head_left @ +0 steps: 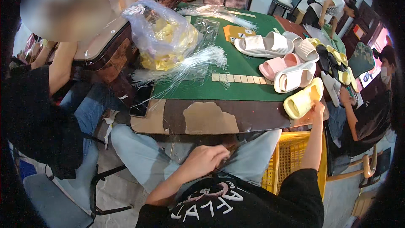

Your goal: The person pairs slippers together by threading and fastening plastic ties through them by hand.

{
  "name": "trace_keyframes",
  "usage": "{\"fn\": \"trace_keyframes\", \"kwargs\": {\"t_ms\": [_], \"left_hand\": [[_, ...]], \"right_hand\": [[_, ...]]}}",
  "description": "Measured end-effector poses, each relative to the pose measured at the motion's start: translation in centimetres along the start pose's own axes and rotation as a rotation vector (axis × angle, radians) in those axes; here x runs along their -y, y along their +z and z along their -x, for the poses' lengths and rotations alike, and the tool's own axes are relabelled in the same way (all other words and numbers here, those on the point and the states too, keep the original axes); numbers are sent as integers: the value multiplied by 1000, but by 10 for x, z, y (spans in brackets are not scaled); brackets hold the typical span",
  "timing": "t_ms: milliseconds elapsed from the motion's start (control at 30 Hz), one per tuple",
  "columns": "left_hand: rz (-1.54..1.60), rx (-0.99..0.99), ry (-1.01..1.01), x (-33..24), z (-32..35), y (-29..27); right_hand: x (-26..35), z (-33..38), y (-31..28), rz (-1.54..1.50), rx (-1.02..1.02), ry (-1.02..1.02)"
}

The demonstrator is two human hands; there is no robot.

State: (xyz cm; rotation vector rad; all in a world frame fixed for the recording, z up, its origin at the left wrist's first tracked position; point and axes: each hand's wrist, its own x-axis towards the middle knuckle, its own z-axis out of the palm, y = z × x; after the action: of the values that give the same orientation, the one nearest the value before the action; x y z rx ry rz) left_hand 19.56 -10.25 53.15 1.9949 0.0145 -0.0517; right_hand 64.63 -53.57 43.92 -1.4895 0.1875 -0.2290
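Observation:
At the table's right front corner, my right hand (317,110) is closed on the edge of a yellow slide slipper (300,103). My left hand (207,160) is over my lap with its fingers curled together; whatever may be in them is too small to make out. Just behind the yellow slipper are a white slipper (291,79) and a pink slipper (274,66). A pair of cream slippers (262,44) lies farther back. A loose bundle of clear plastic strands (198,62) spreads across the green cloth (185,90).
A clear bag of yellow pieces (162,38) stands at the table's left, with a phone (141,101) near its front. A yellow plastic basket (291,154) sits by my right leg. People sit on both sides, with more slippers (333,57) at the right.

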Motion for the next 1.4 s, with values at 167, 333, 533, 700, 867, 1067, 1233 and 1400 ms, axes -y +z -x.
{"fn": "trace_keyframes", "kwargs": {"t_ms": [167,333,533,700,867,1067,1233,1400], "left_hand": [[73,-207,100,12,-9,5],[57,-229,146,-8,-19,13],[-567,-497,272,2,-43,57],[-782,-458,143,27,-51,52],[-770,-505,230,28,-66,48],[-803,-423,177,7,-90,23],[-824,-382,127,0,-76,28],[-855,-266,126,5,-52,17]], "right_hand": [[28,109,44,-82,1,-72],[52,212,121,25,248,-147],[38,284,192,156,460,11],[46,290,199,297,795,28],[43,258,214,276,681,72],[20,204,265,143,708,-156],[27,198,280,305,805,-196],[63,159,242,-126,479,-32]]}}
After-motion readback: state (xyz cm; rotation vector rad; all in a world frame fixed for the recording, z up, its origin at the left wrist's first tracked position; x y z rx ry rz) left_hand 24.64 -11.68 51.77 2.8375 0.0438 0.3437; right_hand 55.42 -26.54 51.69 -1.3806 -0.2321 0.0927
